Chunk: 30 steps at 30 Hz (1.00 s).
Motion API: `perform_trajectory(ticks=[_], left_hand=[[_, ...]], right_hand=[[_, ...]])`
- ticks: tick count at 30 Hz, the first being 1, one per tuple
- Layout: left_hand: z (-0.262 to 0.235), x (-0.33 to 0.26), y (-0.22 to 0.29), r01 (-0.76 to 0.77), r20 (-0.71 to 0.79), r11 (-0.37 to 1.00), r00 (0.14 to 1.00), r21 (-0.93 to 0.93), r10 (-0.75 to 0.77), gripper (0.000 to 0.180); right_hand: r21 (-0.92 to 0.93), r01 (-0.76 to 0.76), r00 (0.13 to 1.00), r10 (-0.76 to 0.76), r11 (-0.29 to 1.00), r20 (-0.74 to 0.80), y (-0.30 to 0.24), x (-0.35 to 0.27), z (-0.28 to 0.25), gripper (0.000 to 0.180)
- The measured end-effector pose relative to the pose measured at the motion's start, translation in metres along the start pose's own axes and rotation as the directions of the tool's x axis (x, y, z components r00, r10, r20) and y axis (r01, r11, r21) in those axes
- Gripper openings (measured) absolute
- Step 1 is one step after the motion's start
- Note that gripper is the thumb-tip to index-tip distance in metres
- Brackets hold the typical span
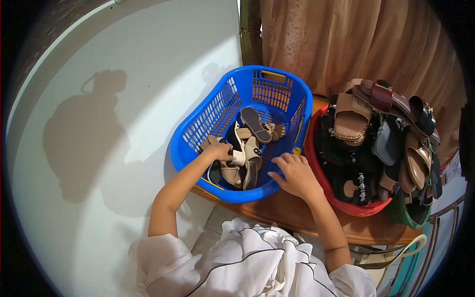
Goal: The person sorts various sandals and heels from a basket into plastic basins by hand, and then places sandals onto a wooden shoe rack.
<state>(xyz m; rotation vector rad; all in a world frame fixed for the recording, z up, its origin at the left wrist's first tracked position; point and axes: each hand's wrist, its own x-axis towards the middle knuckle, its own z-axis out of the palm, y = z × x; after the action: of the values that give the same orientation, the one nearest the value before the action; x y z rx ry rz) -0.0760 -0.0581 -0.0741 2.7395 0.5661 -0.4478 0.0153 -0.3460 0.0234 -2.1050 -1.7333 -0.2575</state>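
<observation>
Left hand (218,151) down among sandals (253,154) inside blue slatted laundry basket (237,196), can't tell if gripping; right hand (295,173) loosely spread at its rim, shoe-heaped red tub (365,210) crowding that side.

Brown curtain (326,44), white wall (168,99)

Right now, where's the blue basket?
In the head view, the blue basket sits centrally on the wooden table, left of the red container, left hand inside it, right hand at its rim.

Left hand (220,152) curled (right hand (295,173) palm-down)
</observation>
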Motion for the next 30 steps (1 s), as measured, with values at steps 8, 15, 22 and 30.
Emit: perform_trajectory(ticks=[8,15,22,30], left_hand=[[-0.022,0.036,-0.009,0.093,0.039,0.968,0.994,0.232,-0.105,0.075],[-0.028,0.041,-0.035,0.278,-0.037,0.940,0.960,0.197,-0.276,0.074],[-0.038,0.040,-0.027,0.245,0.228,0.932,0.924,0.266,-0.307,0.081],[-0.030,0.044,-0.046,0.170,0.235,0.876,0.925,0.451,-0.300,0.085]], right_hand=[[0.013,-0.069,0.887,0.055,0.998,0.458,0.005,0.083,0.035,0.037],[0.110,-0.070,0.834,-0.002,0.991,0.552,0.019,0.180,0.067,0.045],[0.103,-0.075,0.785,-0.005,0.992,0.620,0.057,0.209,0.176,0.043],[-0.146,-0.014,0.583,0.127,0.989,0.803,0.071,0.198,0.219,0.040]])
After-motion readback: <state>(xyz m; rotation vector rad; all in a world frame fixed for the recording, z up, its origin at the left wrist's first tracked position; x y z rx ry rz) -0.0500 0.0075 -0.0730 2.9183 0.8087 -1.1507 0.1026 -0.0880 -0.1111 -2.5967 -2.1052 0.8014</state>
